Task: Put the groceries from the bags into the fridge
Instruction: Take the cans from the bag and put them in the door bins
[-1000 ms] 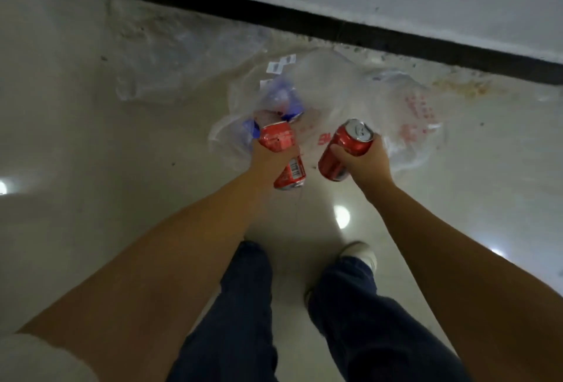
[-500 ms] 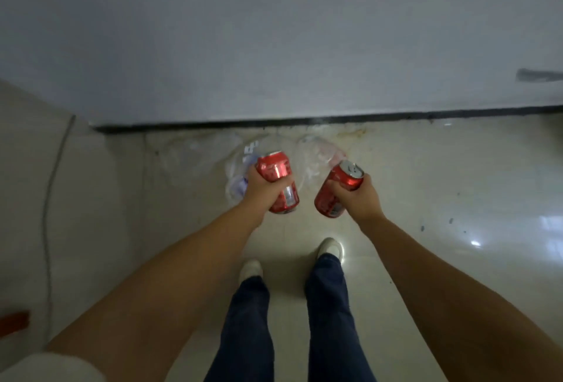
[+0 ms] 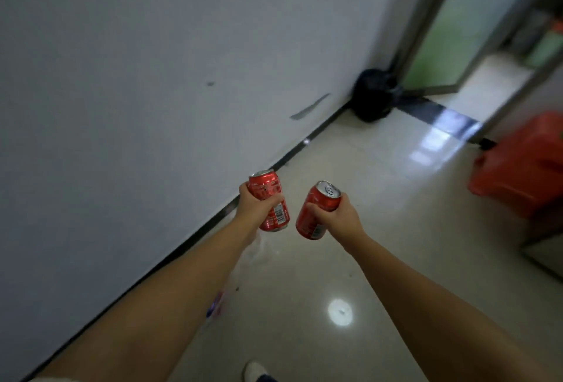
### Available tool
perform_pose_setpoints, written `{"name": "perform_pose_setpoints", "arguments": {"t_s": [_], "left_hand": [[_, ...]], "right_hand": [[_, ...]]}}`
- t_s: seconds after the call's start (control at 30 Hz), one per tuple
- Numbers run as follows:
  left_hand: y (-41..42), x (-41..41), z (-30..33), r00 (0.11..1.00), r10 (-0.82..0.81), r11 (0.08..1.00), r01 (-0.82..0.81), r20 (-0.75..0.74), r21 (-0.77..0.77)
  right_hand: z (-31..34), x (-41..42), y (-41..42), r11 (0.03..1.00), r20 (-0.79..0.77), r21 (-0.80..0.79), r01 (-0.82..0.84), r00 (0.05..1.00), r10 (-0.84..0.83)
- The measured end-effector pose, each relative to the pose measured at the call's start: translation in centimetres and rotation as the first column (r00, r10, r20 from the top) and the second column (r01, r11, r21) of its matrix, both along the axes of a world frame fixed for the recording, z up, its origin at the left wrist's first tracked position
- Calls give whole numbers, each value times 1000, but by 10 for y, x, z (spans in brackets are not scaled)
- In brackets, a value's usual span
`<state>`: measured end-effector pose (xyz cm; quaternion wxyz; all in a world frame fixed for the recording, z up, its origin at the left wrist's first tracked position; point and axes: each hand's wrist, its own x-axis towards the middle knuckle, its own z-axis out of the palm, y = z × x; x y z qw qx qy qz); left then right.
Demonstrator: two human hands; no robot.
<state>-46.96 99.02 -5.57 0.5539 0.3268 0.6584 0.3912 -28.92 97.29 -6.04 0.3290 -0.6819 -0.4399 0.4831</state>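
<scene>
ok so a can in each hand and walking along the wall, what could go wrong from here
1. Both hands are full: the left hand grips one red soda can and the right hand grips the other red soda can, so no hand is likely free for a fridge door, which is not in view.
2. The plastic bag lies on the glossy floor beside the white shoe: a possible slip.
3. The orange bin stands ahead on the right, easy to clip.

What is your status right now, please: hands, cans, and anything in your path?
Left hand holds one red can; right hand holds another. No fridge in view. Black bag and orange bin ahead.
</scene>
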Motion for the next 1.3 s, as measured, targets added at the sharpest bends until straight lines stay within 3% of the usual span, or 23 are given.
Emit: {"name": "perform_pose_setpoints", "arguments": {"t_s": [0.2,0.4,0.73,1.0,1.3], "left_hand": [[-30,173,41,945,-327,939,325,-3,112],[-127,365,80,833,-552,818,533,38,215],[-290,615,147,545,-838,513,766,30,387],[-326,735,183,431,-902,371,812,-34,450],[-286,896,217,412,-908,314,794,-81,521]], "right_hand": [[54,162,-86,956,62,119,267,959,-276],[98,332,-232,823,109,244,512,829,-548],[179,526,-439,588,147,409,698,586,-797],[209,628,-480,487,121,474,734,494,-861],[231,765,-456,488,170,504,713,472,-865]]}}
